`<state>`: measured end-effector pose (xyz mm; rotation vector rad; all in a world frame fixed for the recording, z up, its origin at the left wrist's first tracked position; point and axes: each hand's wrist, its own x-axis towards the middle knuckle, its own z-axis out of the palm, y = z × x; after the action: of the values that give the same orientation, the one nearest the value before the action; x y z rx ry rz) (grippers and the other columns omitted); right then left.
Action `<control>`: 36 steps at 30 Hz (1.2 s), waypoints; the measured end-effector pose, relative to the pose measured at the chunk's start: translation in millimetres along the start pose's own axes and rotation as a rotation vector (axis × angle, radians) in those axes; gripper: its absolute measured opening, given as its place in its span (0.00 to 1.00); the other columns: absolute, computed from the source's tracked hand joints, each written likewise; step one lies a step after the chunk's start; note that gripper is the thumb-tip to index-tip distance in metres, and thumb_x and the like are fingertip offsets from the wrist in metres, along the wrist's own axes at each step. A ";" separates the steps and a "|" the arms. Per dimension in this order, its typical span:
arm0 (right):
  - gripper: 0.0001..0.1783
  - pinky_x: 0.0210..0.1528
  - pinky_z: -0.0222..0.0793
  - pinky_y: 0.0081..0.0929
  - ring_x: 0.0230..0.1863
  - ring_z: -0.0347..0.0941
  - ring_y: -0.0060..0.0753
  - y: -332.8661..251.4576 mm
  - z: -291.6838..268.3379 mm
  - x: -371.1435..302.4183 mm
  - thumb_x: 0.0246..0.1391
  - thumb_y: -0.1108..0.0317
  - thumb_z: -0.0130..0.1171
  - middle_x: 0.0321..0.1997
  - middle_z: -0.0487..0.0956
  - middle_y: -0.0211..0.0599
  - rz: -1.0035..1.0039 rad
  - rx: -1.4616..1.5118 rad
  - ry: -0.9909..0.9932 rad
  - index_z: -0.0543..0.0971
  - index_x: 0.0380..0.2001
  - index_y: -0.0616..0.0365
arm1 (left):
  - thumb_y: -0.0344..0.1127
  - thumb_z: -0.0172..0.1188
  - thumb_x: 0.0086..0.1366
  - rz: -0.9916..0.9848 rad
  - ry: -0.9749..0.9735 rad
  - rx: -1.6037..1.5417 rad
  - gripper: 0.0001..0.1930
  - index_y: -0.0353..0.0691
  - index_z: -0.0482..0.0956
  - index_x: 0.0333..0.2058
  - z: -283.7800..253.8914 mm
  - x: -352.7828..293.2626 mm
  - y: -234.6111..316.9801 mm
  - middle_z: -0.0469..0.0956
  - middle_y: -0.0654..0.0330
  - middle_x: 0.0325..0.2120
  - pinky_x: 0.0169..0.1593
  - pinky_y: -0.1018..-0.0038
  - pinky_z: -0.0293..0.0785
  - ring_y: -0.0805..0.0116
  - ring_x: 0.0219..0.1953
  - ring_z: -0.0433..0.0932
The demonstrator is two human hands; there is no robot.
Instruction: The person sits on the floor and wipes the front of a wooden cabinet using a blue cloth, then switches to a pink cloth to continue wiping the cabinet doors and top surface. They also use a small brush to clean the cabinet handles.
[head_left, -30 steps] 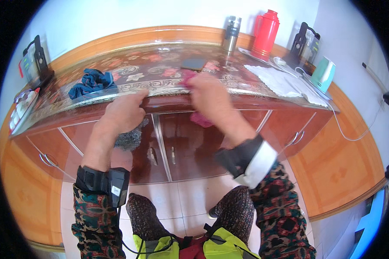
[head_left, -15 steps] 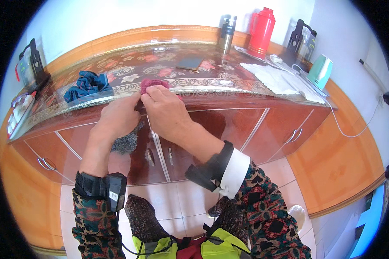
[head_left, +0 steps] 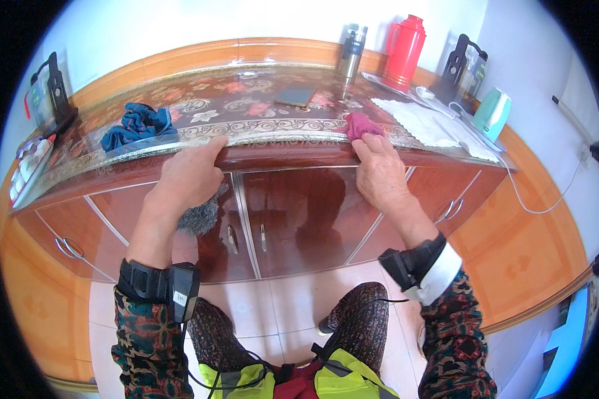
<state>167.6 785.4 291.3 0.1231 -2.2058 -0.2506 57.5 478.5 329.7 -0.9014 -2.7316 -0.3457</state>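
A dark pink knitted cloth (head_left: 363, 124) is pressed on the cabinet's front edge. My right hand (head_left: 381, 166) is closed on it. Farther left, my left hand (head_left: 188, 176) has its index finger stretched along the edge and its other fingers curled. From under that palm hangs a grey fuzzy cloth (head_left: 203, 216), which the curled fingers seem to grip; the hold itself is hidden. A clear sheet over a flowered cover (head_left: 246, 126) lies on the cabinet top. Behind my left hand sits a crumpled blue cloth (head_left: 138, 128).
A dark flat rectangular object (head_left: 297, 95) lies mid-top. A steel flask (head_left: 352, 52), red thermos jug (head_left: 406, 53), mint-green appliance (head_left: 493, 114) with a white cord, and white cloth (head_left: 419, 123) stand or lie to the right. At the left is a tray (head_left: 32, 171) of small items.
My right hand has slid the pink cloth rightward along the cabinet edge, away from my left hand. The left hand and grey cloth have shifted only slightly right.
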 end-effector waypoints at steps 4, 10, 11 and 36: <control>0.21 0.53 0.71 0.41 0.51 0.74 0.49 -32.5 6.1 18.7 0.42 0.81 0.51 0.45 0.79 0.45 0.139 0.208 -0.064 0.78 0.44 0.59 | 0.30 0.55 0.58 0.006 -0.010 -0.038 0.30 0.45 0.64 0.62 3.9 1.3 -5.6 0.76 0.42 0.48 0.54 0.54 0.70 0.43 0.53 0.73; 0.16 0.50 0.70 0.40 0.47 0.74 0.49 -122.6 32.7 68.9 0.43 0.79 0.52 0.40 0.79 0.45 -0.106 0.521 0.034 0.77 0.39 0.58 | 0.30 0.54 0.58 0.001 0.034 -0.006 0.28 0.47 0.67 0.60 2.9 -5.6 0.9 0.79 0.45 0.43 0.50 0.53 0.72 0.45 0.49 0.76; 0.15 0.49 0.70 0.40 0.47 0.74 0.48 -126.5 37.5 70.7 0.42 0.78 0.54 0.40 0.79 0.44 -0.096 0.492 0.024 0.77 0.38 0.58 | 0.30 0.54 0.58 -0.020 0.014 0.020 0.28 0.47 0.66 0.60 2.2 -5.5 3.3 0.80 0.45 0.42 0.50 0.54 0.73 0.46 0.49 0.77; 0.24 0.53 0.68 0.43 0.51 0.72 0.50 19.9 17.2 -3.2 0.40 0.82 0.52 0.46 0.77 0.42 0.012 0.193 0.160 0.78 0.45 0.57 | 0.30 0.56 0.56 -0.079 0.100 0.163 0.31 0.49 0.64 0.61 18.7 -10.2 13.0 0.81 0.43 0.30 0.40 0.52 0.76 0.43 0.35 0.81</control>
<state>155.8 807.7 283.1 0.2278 -2.0673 -0.0191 70.5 488.6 310.9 -0.7162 -2.6628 -0.1745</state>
